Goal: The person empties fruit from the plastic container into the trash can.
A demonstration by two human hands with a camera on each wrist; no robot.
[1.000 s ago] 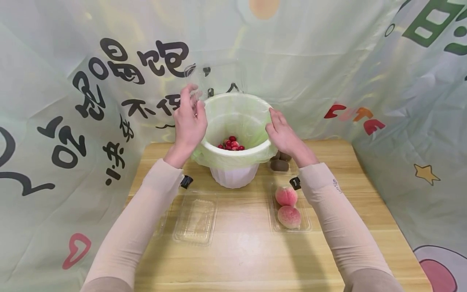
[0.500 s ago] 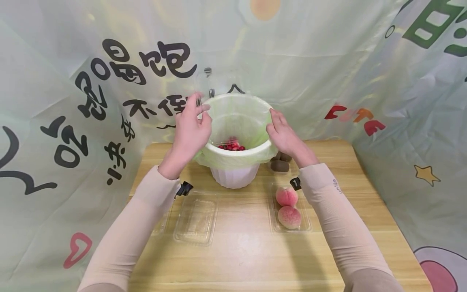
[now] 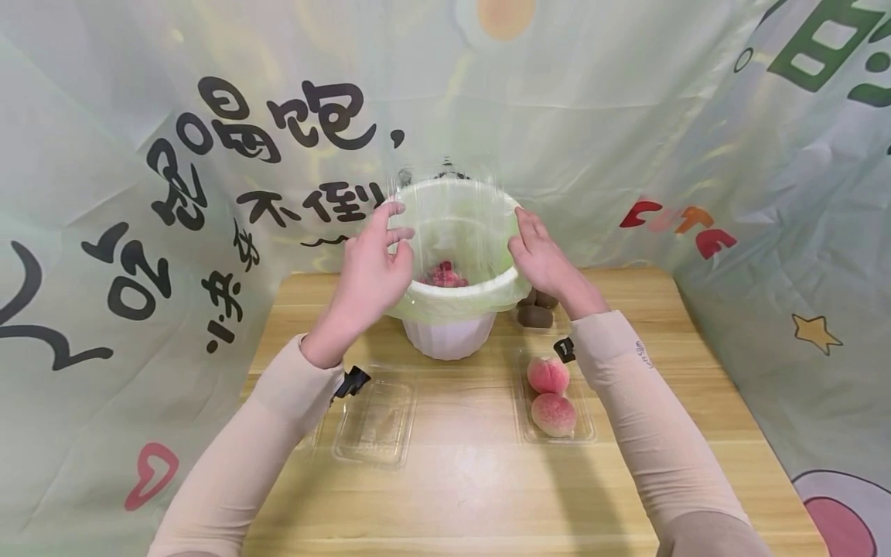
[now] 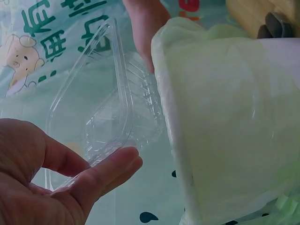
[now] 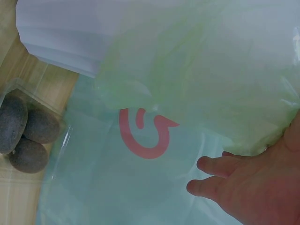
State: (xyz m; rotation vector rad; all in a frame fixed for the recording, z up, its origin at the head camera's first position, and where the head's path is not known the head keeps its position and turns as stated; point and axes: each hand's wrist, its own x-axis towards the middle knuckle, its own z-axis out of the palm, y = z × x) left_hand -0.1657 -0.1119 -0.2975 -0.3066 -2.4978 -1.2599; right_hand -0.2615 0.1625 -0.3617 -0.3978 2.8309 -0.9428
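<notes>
My left hand (image 3: 372,271) pinches a clear plastic clamshell container (image 4: 123,89) between thumb and fingers. The container hangs tilted and open over the back of a white bin (image 3: 445,336) lined with a pale green bag (image 3: 431,309). Through the clear plastic, several small red fruits (image 3: 445,275) show in the bin; they look like cherries. My right hand (image 3: 543,255) holds the bin's right rim, its thumb at the inner side and other fingers (image 5: 213,165) spread outside. Where thumb and rim meet is partly hidden.
Two peaches (image 3: 550,396) lie in a clear tray right of the bin. Several brown kiwis (image 5: 29,129) sit in another clear container behind. An open clear box (image 3: 376,422) lies on the wooden table (image 3: 473,480) at left. A printed cloth (image 3: 571,116) hangs behind.
My left hand has moved right and a little down with the clear container, which now overlaps the bin's opening. My right hand stays at the rim.
</notes>
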